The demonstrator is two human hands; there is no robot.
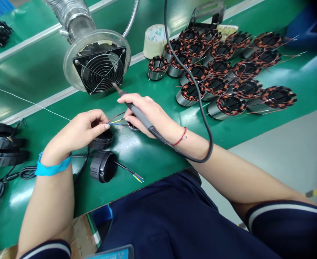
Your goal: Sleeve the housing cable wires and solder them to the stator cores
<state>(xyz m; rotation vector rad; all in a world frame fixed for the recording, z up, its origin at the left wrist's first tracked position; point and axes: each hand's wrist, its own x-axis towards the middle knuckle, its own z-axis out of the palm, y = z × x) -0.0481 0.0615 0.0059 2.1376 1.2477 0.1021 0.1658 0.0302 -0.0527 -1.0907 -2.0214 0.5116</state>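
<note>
My right hand (150, 113) is closed around a grey soldering iron (140, 117), its tip pointing up and left in front of the fan grille. The same hand's lower fingers are at the far end of thin coloured wires (116, 121). My left hand (85, 129) pinches the near end of these red, yellow and blue wires. Beneath that hand sits a black round plastic cap (101, 141), partly covered. A small stator (133, 127) lies under my right fingers, mostly hidden. Closer to me, a second black cap (103, 167) rests on its side with stripped wires coming out.
A fume extractor fan (103, 72) on a flexible duct stands behind my hands. Several copper-wound stators (225, 106) fill the bench's right side, near a tape roll (156, 41). Black caps and coiled cables (5, 158) lie left. The iron's cord (193, 77) loops over my right forearm.
</note>
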